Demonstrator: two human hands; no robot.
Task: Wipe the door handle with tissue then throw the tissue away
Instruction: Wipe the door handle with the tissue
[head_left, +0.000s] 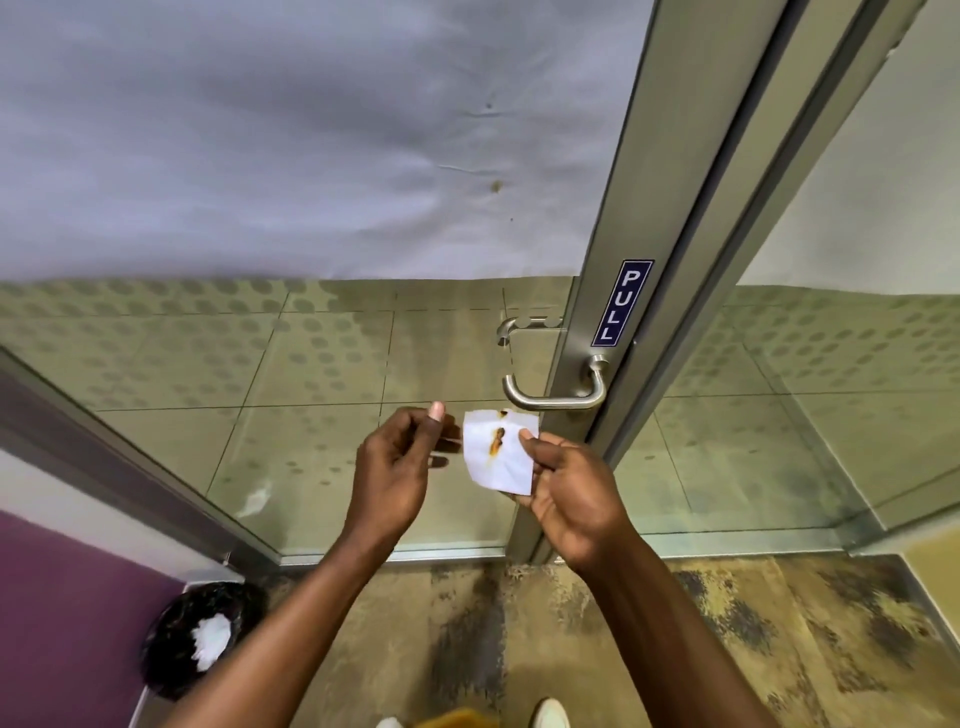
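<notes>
A silver lever door handle (558, 396) sticks out from the metal frame of a glass door, under a blue PULL label (622, 303). Just below the handle my right hand (569, 486) pinches a small white tissue (500, 452) that carries an orange-brown stain. My left hand (397, 467) hovers beside the tissue's left edge with fingers curled and apart, holding nothing. A black bin (200, 636) with white paper inside stands on the floor at the lower left.
The glass door (311, 364) has a frosted upper part and dotted film below. A purple wall panel (62, 613) lines the left side. The floor (675, 623) is mottled yellow and dark. My shoes (548, 714) show at the bottom edge.
</notes>
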